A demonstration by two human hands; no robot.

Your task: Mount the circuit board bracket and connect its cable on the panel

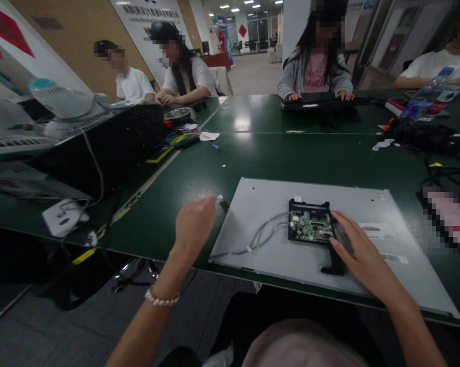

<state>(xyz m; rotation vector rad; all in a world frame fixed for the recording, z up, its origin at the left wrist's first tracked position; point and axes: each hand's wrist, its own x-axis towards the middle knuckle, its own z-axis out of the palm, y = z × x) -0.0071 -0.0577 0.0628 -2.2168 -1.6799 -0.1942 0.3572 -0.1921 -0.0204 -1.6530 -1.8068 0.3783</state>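
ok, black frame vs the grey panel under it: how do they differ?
Size: the black frame is small; the grey panel is far larger.
Build: the frame has cutouts; the panel is a mostly plain sheet.
Place: the frame lies on the panel; the panel lies on the green table.
Shared: both lie roughly flat.

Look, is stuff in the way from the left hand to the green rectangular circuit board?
Yes: thin grey cables and the edge of the black rectangular frame lie between the left hand and the board, on the flat grey metal panel.
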